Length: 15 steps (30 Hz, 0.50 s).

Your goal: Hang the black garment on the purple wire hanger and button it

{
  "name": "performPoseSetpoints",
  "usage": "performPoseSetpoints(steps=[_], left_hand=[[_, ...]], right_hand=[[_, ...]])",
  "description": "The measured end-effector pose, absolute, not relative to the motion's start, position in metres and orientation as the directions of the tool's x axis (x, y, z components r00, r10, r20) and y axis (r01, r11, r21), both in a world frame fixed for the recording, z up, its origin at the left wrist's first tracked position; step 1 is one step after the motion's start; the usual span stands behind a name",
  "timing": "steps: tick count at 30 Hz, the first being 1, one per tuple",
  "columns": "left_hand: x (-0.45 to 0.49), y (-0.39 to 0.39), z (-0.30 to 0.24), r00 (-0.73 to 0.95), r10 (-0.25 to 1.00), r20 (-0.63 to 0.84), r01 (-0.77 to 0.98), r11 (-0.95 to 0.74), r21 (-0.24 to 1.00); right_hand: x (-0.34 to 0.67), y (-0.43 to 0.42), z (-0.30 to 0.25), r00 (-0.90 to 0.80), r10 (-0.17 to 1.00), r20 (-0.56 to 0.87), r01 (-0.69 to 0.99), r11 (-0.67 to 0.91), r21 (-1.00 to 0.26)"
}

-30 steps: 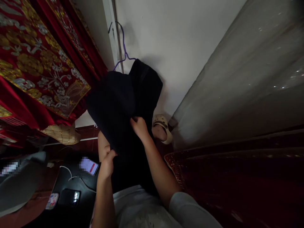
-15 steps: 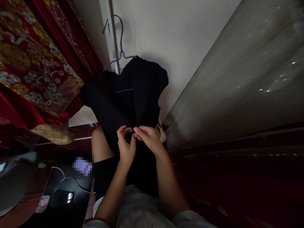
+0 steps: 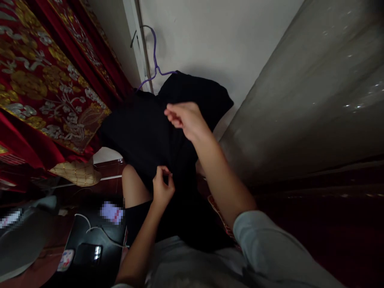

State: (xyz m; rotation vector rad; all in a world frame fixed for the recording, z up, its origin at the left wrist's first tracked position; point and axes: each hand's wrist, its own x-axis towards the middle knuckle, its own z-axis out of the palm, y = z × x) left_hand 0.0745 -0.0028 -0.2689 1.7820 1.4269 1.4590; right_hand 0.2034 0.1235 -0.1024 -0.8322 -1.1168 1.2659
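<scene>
A black garment (image 3: 150, 128) hangs on a purple wire hanger (image 3: 155, 64) against a white wall. My left hand (image 3: 162, 188) is low at the garment's front, its fingers pinched on the dark cloth. My right hand (image 3: 184, 118) is raised higher, in front of the upper part of the garment, with the fingers curled loosely together; whether it holds any cloth is hard to see. My bare knee (image 3: 132, 184) shows just below the garment.
A red and gold embroidered curtain (image 3: 45, 84) hangs at the left. A grey plastic-covered surface (image 3: 315, 88) slopes at the right. A black case (image 3: 90, 244) with a white cable, a phone (image 3: 112, 212) and a small device lies at the lower left.
My right hand has risen from beside my left hand to the garment's upper part. My left hand stays low, pinching the cloth. The garment's right side has spread outward.
</scene>
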Motion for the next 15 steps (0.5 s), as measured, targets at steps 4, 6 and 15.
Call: performPoseSetpoints(steps=[4,6,15], left_hand=[[0.063,0.014,-0.249,0.052,0.883,0.466,0.465,-0.434,0.772],[0.057,0.027,-0.222,0.099,0.846,0.524,0.454,-0.507,0.732],[0.057,0.092,-0.084,0.166,0.459,0.873,0.492,-0.806,0.329]], right_hand=[[0.194,0.136,-0.066,-0.084,0.942,0.325,-0.236,0.298,-0.925],[0.192,0.123,-0.069,-0.072,0.928,0.366,-0.222,0.343,-0.913],[0.201,0.088,-0.074,-0.004,0.836,0.548,-0.037,0.548,-0.836]])
